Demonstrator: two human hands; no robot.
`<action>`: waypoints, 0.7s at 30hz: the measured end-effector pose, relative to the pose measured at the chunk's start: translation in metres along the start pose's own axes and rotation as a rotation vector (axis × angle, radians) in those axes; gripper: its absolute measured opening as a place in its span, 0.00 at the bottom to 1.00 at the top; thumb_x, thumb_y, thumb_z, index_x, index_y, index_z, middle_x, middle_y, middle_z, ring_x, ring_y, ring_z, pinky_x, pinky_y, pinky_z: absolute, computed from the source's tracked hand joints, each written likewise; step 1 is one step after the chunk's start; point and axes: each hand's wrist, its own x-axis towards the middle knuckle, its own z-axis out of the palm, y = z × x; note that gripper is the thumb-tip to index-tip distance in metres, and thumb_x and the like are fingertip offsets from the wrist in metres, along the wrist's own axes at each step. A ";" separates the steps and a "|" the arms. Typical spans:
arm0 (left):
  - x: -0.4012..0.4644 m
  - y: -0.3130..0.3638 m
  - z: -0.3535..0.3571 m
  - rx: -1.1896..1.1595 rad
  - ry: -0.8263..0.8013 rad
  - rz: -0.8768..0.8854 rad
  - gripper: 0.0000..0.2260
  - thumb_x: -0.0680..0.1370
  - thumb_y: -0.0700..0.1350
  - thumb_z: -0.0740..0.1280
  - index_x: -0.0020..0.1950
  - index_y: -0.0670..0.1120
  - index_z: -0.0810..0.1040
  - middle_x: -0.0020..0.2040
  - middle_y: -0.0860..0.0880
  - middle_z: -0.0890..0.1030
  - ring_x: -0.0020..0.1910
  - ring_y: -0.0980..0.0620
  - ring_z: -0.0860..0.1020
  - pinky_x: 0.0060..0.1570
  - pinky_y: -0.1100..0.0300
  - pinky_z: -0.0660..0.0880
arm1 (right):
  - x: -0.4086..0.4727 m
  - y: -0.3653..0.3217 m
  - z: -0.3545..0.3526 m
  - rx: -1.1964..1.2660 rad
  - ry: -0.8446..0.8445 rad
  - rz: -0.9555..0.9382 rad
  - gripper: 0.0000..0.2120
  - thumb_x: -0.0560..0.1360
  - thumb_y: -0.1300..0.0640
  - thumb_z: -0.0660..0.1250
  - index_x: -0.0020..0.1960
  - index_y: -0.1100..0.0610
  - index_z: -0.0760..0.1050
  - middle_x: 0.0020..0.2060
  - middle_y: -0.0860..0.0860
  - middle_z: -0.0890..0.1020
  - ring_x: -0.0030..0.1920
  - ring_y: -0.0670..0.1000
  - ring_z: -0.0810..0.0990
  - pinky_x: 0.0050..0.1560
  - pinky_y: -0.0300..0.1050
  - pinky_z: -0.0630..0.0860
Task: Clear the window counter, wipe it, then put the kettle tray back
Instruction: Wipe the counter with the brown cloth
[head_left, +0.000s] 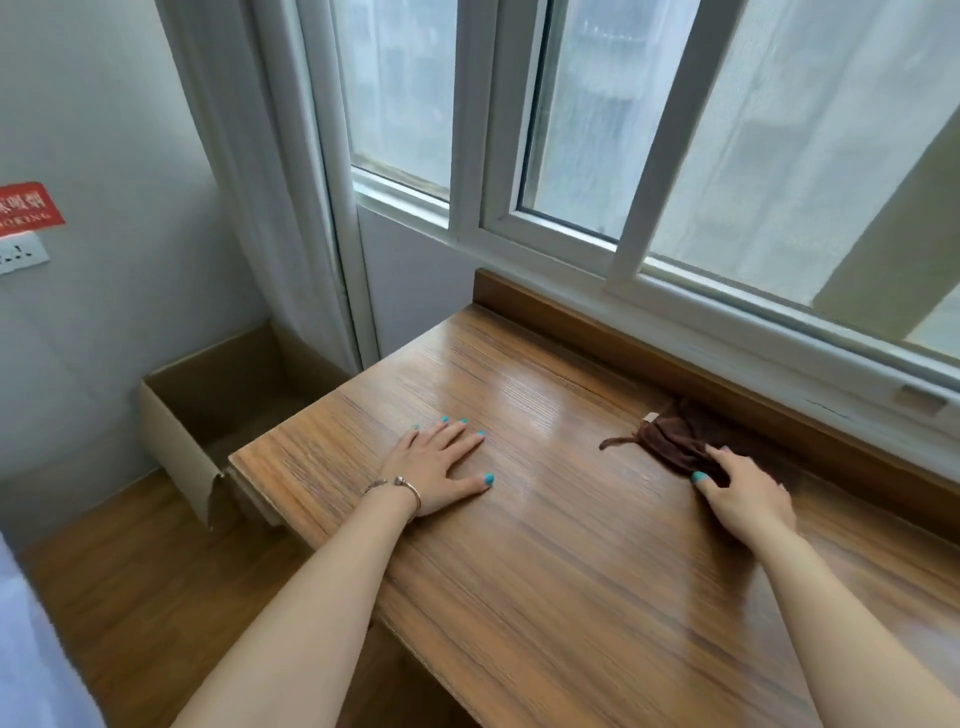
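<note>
Your left hand (439, 467) lies flat on the glossy wood-grain desk (545, 545) at the frame's center, fingers straight and spread apart. Your right hand (745, 493), at center right, presses a crumpled brown cloth (675, 441) near the dark wooden back ledge, fingers curled onto its soft folds. An open cardboard box (208, 395) stands at left.

Left hand: your left hand (439, 467) lies flat, palm down, fingers straight and spread, near the worktop's left edge.
Left wrist: it wears a thin bangle.
Right hand: your right hand (743, 493) has fingers curled, pinching the brown cloth (675, 439) near the worktop's back edge.
Arms: both forearms are bare and extended forward.
</note>
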 end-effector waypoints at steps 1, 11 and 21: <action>0.003 -0.009 0.000 0.011 0.026 0.021 0.32 0.74 0.73 0.49 0.76 0.65 0.50 0.79 0.59 0.49 0.77 0.57 0.45 0.74 0.52 0.43 | -0.007 -0.008 0.001 -0.011 0.017 0.020 0.25 0.79 0.45 0.63 0.75 0.45 0.63 0.75 0.47 0.66 0.73 0.55 0.66 0.71 0.59 0.64; 0.064 -0.089 -0.025 0.032 0.045 0.290 0.43 0.62 0.81 0.41 0.75 0.67 0.52 0.78 0.61 0.50 0.77 0.60 0.46 0.75 0.53 0.44 | -0.073 -0.104 0.027 -0.082 0.052 0.024 0.21 0.79 0.41 0.62 0.71 0.43 0.70 0.66 0.43 0.74 0.64 0.51 0.69 0.60 0.45 0.70; 0.136 -0.111 -0.048 0.047 0.004 0.433 0.37 0.69 0.77 0.50 0.75 0.66 0.53 0.78 0.61 0.51 0.77 0.60 0.46 0.76 0.56 0.44 | -0.064 -0.133 0.054 -0.161 0.064 -0.179 0.28 0.73 0.31 0.48 0.73 0.31 0.59 0.76 0.43 0.59 0.75 0.53 0.56 0.72 0.51 0.51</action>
